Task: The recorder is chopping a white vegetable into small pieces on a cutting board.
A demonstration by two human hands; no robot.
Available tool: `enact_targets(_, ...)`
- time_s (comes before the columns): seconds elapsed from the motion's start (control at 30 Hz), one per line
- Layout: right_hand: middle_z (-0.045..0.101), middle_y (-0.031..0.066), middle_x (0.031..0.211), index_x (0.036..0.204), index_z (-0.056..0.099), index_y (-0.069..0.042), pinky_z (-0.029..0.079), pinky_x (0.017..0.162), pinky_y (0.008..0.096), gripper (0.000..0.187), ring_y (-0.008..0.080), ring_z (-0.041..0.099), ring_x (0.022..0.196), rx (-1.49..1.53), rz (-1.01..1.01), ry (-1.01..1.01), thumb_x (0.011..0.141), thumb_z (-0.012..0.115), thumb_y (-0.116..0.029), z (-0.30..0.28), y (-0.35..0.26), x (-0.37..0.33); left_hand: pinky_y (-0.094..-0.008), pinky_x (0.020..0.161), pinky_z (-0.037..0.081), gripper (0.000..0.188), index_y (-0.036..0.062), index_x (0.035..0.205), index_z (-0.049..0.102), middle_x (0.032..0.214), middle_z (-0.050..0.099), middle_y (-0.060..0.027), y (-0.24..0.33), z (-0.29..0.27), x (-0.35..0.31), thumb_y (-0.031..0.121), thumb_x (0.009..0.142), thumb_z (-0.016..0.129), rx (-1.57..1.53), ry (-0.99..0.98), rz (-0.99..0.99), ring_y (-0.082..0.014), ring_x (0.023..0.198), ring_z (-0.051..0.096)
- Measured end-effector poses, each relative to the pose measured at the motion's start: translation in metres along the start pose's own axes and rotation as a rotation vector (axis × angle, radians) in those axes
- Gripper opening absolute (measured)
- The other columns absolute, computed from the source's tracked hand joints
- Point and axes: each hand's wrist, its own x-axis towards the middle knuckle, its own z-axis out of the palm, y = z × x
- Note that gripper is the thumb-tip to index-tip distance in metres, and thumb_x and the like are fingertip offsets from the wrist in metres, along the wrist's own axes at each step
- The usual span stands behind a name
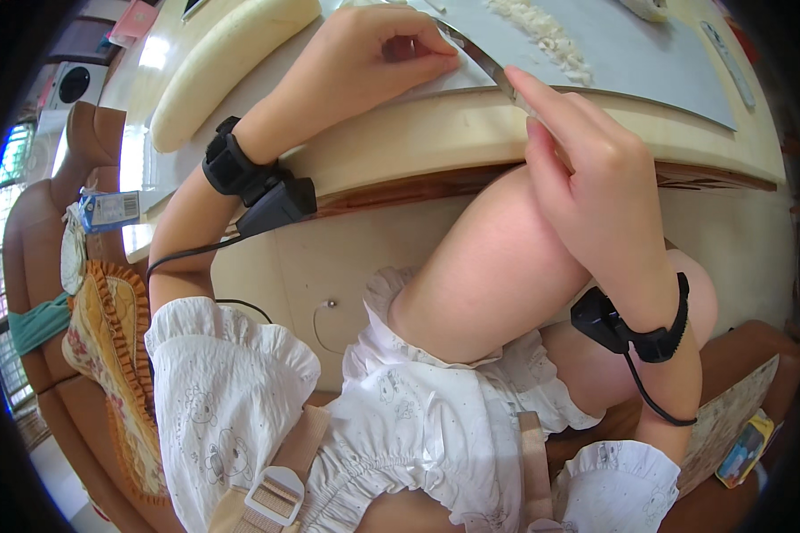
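Note:
My right hand (596, 164) grips a knife (482, 60), its forefinger stretched along the blade and the handle hidden by the hand. The blade slants up and left over a grey cutting board (676, 80). My left hand (373, 55) is closed, thumb and fingertips pinched together at the board's near edge, left of the blade. What those fingertips hold, if anything, I cannot make out. Beyond the knife lies a row of small white chopped pieces (547, 37). A long, thick, pale vegetable, like a white radish or gourd (231, 71), rests left of my left forearm.
The pale table (418, 147) curves across in front of my raised knee. A grey long-handled tool (727, 62) lies at the right, and part of another pale item (646, 9) shows at the top. A blue packet (109, 211) is at the left, near a brown chair (40, 240).

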Motion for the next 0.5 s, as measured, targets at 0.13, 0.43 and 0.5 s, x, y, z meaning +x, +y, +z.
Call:
enact_targets(0.13,0.065,0.0146,0.087,0.131,0.067,-0.007,0.05,0.066,0.0365,0.044,0.0285,0.06,0.067,0.008,-0.038,-0.007,0.089,0.063,0.005,0.0001,0.0042,0.0006,-0.0245,0.063,0.05,0.01,-0.0007,0.096,0.075,0.082,0.072,-0.0076,-0.0075,0.0013,-0.0011,0.007,0.09,0.077,-0.011,0.021,0.045,-0.0094,0.069,0.061)
enact_targets(0.43,0.063,0.0165,0.087,0.13,0.067,-0.005,0.049,0.066,0.0389,0.043,0.0313,0.059,0.068,0.0,-0.041,-0.028,0.089,0.061,0.005,0.001,0.0022,0.0066,-0.0256,0.064,0.051,0.011,-0.0021,0.095,0.074,0.084,0.073,-0.0092,-0.0113,0.0001,0.0037,0.007,0.09,0.077,0.018,0.007,0.073,-0.0109,0.07,0.062)
enact_targets(0.5,0.063,0.0167,0.087,0.129,0.067,-0.005,0.049,0.067,0.0401,0.042,0.0327,0.06,0.069,-0.003,-0.045,-0.031,0.089,0.061,0.005,0.0031,0.0008,0.0087,-0.0259,0.065,0.051,0.011,-0.0025,0.095,0.074,0.084,0.074,-0.0096,-0.0109,0.0013,0.0043,0.006,0.09,0.077,0.001,0.03,0.08,-0.0112,0.071,0.063)
